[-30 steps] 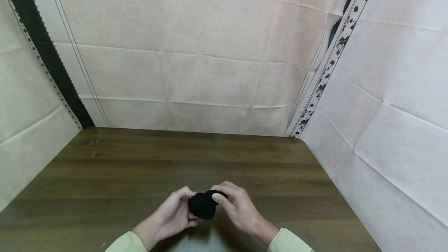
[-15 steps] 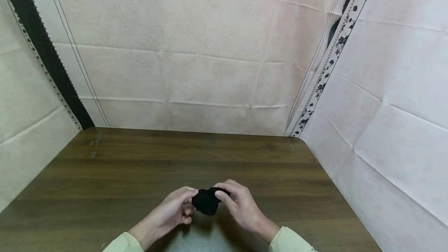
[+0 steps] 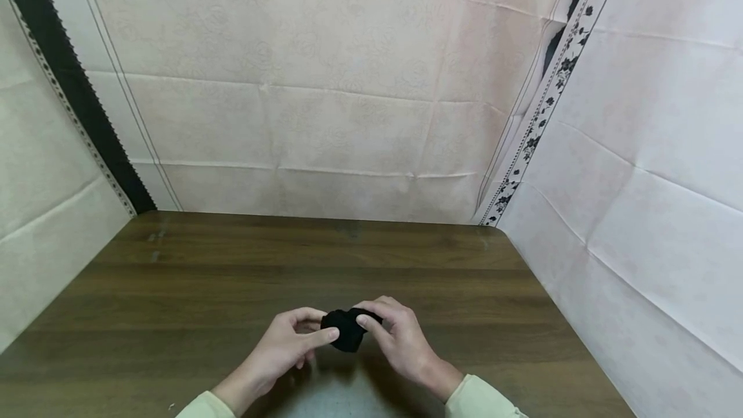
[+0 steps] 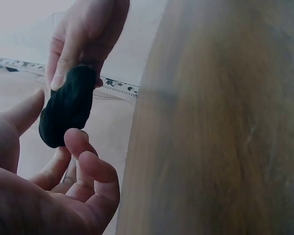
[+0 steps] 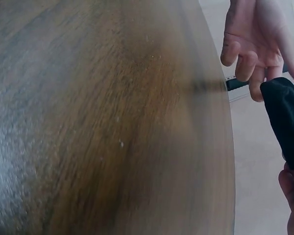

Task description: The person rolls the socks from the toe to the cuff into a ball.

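Observation:
A small rolled bundle of black cloth point(image 3: 349, 334) is held above the table between both hands; its exact kind is not clear. My right hand point(image 3: 400, 344) pinches its right end, thumb in front and fingers behind. On the left end, my left hand point(image 3: 284, 344) has its thumb across the near side and its index finger at the far side. In the left wrist view the black cloth point(image 4: 68, 110) looks long and rounded, with the left fingers point(image 4: 95, 169) loosely bent below it. The right wrist view shows the cloth point(image 5: 284, 115) reaching from the right fingertips towards the left hand point(image 5: 255, 41).
The brown wood-grain table point(image 3: 325, 263) spreads beneath both hands. Pale creased cloth sheets point(image 3: 348, 82) hang behind it and on both sides, the right one point(image 3: 638, 147) edged with a dark floral border. A tiny pale speck point(image 3: 171, 406) lies near the front left.
The bundle and both hands have shifted slightly away and to the right. My left hand has changed its hold, its thumb now lying across the near face of the cloth.

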The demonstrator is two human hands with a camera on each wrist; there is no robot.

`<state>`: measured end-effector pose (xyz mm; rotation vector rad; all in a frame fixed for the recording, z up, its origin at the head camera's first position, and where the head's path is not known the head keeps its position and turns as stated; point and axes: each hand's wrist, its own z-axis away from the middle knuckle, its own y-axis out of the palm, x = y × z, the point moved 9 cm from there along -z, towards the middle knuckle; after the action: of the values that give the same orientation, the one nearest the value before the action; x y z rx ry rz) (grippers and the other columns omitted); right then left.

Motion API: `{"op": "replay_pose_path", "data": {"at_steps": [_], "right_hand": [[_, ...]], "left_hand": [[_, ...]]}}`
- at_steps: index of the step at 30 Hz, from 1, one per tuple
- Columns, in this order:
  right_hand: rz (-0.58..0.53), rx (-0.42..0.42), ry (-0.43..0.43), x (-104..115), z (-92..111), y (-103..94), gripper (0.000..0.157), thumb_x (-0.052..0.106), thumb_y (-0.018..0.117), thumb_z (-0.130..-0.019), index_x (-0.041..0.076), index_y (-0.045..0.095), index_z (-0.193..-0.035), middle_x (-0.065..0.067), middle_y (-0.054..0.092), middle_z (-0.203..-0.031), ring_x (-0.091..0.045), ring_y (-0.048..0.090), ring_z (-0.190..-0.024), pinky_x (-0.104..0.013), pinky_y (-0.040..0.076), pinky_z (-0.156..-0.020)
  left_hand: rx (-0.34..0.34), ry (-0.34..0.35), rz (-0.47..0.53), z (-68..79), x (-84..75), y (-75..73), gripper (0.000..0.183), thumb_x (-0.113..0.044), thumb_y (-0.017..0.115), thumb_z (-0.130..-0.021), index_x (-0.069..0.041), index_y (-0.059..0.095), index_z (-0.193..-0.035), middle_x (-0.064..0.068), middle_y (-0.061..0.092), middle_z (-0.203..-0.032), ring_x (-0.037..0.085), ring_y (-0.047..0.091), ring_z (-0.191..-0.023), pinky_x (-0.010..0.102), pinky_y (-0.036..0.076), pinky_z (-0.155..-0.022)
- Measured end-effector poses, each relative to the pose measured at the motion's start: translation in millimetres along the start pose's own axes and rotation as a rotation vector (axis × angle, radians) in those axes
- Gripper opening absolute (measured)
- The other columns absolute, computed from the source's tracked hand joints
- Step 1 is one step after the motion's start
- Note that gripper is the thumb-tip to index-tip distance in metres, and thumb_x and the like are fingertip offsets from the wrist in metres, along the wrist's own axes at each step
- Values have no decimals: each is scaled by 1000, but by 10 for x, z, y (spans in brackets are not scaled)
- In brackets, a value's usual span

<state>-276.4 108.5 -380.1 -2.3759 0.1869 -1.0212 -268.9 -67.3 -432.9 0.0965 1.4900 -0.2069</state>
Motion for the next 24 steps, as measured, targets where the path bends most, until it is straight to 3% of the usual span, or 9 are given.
{"op": "replay_pose_path", "data": {"at_steps": [4,9,15,24], "right_hand": [[32,-2,6,9,-11,17,16,23,67,-98,20,74,-112,12,64,-93,-6,57,-80,-26,50,-65],[37,-18,28,5,-18,11,17,24,68,-97,19,74,-112,13,64,-92,-5,56,-77,-28,51,-62],[37,-11,7,27,-24,35,19,24,69,-96,17,74,-113,10,65,-94,-7,58,-80,-27,51,-63],[35,42,63,7,-20,91,23,32,71,-94,22,73,-114,13,63,-97,-7,59,-86,-25,52,-67]], "left_hand": [[-13,32,-39,-6,-19,12,37,-25,79,-88,0,69,-113,5,70,-91,16,55,-54,26,42,-47],[-20,25,-50,-24,-21,32,36,-27,79,-89,0,70,-111,5,72,-90,15,55,-53,26,41,-47],[-10,33,-26,-34,-43,66,36,-26,78,-89,1,69,-111,6,72,-89,14,53,-51,26,41,-46],[-30,57,25,-49,-57,54,32,-15,77,-90,6,67,-111,8,69,-86,17,56,-62,28,49,-55]]}}
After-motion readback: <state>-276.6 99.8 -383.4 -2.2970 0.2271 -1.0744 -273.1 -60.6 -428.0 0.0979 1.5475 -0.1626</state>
